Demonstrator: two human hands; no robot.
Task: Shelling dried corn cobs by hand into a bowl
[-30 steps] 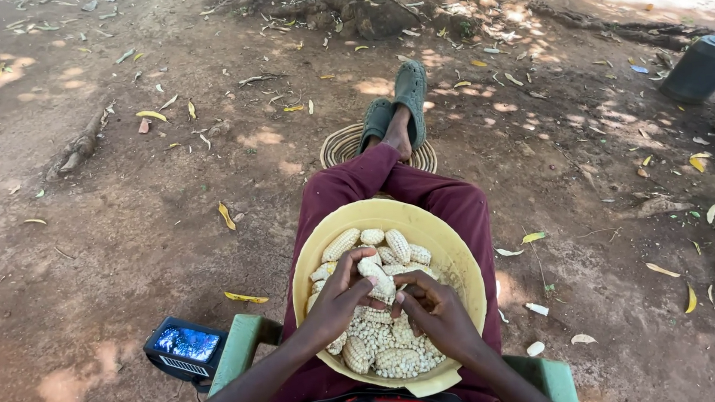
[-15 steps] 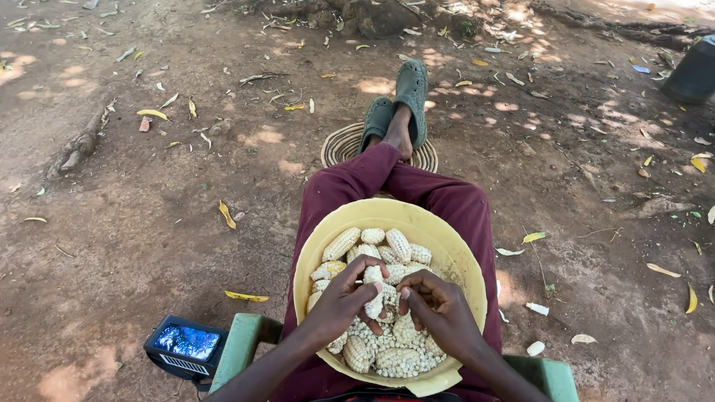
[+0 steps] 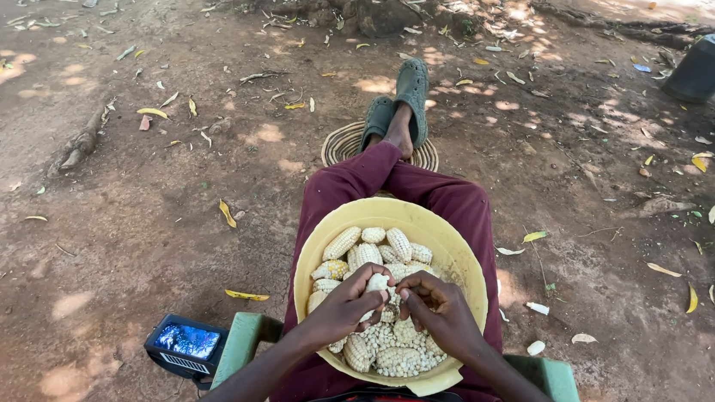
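The left hand (image 3: 345, 305) and right hand (image 3: 436, 306) both grip one corn cob (image 3: 376, 287) with closed fingers, held low over the yellow bowl (image 3: 457, 253) on the lap so loose kernels (image 3: 397, 357) drop inside.

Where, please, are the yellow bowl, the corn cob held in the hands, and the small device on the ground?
yellow bowl (image 3: 456, 248), head view, on its bare right rim.
corn cob (image 3: 377, 283), head view, on the part showing between both hands.
small device (image 3: 184, 343), head view, on its blue screen.
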